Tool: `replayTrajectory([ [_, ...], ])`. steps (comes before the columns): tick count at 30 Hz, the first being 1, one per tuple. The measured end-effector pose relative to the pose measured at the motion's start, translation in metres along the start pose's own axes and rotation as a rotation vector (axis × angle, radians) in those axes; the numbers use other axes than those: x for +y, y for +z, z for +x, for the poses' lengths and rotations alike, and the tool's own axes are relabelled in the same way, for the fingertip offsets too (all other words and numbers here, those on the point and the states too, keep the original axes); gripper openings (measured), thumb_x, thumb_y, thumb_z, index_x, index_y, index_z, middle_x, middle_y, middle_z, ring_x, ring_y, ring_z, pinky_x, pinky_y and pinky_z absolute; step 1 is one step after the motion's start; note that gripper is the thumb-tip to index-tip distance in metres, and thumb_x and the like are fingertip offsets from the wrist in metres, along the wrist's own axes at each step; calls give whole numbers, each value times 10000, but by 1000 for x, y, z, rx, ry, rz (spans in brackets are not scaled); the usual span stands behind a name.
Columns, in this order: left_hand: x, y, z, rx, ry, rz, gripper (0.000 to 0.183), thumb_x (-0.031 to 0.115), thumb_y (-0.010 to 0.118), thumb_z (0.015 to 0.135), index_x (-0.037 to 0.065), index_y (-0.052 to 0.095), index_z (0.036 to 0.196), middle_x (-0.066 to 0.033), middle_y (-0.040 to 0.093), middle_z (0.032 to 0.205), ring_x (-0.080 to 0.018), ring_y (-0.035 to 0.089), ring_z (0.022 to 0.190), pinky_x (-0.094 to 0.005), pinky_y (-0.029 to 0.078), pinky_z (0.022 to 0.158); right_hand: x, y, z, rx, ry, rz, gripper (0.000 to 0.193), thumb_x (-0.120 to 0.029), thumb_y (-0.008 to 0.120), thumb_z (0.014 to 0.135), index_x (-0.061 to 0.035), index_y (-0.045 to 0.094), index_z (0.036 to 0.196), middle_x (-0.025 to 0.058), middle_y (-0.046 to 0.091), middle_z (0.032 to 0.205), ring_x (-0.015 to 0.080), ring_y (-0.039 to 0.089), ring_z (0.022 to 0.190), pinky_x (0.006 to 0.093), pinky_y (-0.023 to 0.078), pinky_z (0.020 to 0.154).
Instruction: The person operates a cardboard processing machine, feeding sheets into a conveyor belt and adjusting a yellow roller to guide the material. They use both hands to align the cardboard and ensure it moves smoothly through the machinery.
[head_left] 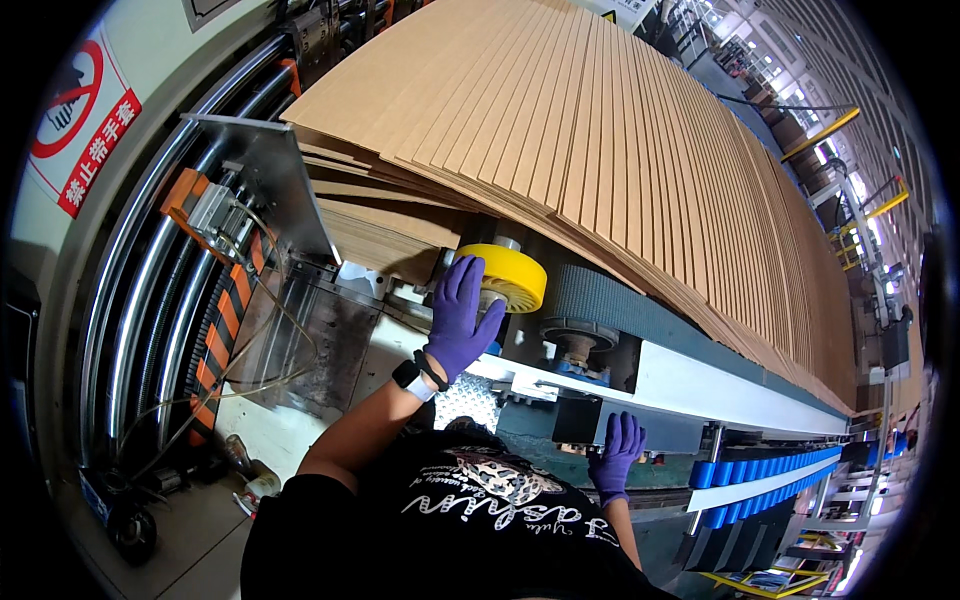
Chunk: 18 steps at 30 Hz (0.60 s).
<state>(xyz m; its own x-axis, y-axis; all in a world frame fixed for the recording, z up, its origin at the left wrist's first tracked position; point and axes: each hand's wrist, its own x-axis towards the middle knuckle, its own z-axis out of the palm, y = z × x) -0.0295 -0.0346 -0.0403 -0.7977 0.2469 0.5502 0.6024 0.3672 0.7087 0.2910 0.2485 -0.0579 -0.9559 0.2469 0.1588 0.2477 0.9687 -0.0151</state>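
Note:
My left hand (pixel 459 312), in a purple glove, lies with fingers stretched out against the near left side of a yellow wheel (pixel 515 275). Its thumb stands apart from the fingers, and nothing is gripped. To the right, my right hand (pixel 618 460), also gloved in purple, is at the end of a dark grey box (pixel 578 420) under the white rail. Its fingers point upward, extended; whether they press anything on the box cannot be made out. Beyond both hands, a long row of overlapping brown cardboard sheets (pixel 560 110) leans over a grey-green belt (pixel 620 305).
At the left stand shiny metal rollers (pixel 130 330), an upright metal plate (pixel 285 180) and an orange-and-black striped bar (pixel 215 375). A white rail (pixel 720 390) runs off to the right, above a row of blue rollers (pixel 765 470). A cable hangs beside the striped bar.

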Motion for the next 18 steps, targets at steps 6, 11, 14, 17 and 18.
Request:
replayTrajectory([
  [6,3,-1,0,-1,-21,10,691,258,656,930,-21,360,1488,-253,413,1469,-429,391,1370,-518,303,1138,3,4,-2,24,5,5,1112,-162,882,524,-155,385,1518,149,373,1561,381,265,1486,602,156,1216],
  [11,3,0,-1,8,-19,31,685,271,651,933,-16,366,1487,-266,398,1476,-435,392,1360,-521,301,1135,3,4,-1,27,2,-4,1115,-158,881,516,-153,386,1516,148,381,1553,380,267,1485,600,155,1218],
  [14,0,1,-1,-15,-16,7,701,325,649,937,-1,367,1490,-258,369,1490,-435,362,1368,-540,281,1137,4,6,-2,32,5,-12,1122,-156,881,510,-153,385,1516,146,383,1550,380,268,1484,601,156,1217],
  [17,-1,3,-4,-9,-84,-26,710,325,651,932,-2,362,1492,-245,364,1501,-434,357,1376,-540,278,1136,3,5,-2,14,13,-9,1130,-150,882,503,-152,382,1517,146,382,1550,379,269,1483,604,157,1216],
  [18,-1,3,-5,-4,-98,-32,715,324,652,930,-2,360,1494,-240,362,1504,-432,354,1381,-540,277,1137,3,4,-1,14,13,-4,1126,-154,879,509,-152,381,1518,148,381,1550,380,269,1483,605,156,1216],
])
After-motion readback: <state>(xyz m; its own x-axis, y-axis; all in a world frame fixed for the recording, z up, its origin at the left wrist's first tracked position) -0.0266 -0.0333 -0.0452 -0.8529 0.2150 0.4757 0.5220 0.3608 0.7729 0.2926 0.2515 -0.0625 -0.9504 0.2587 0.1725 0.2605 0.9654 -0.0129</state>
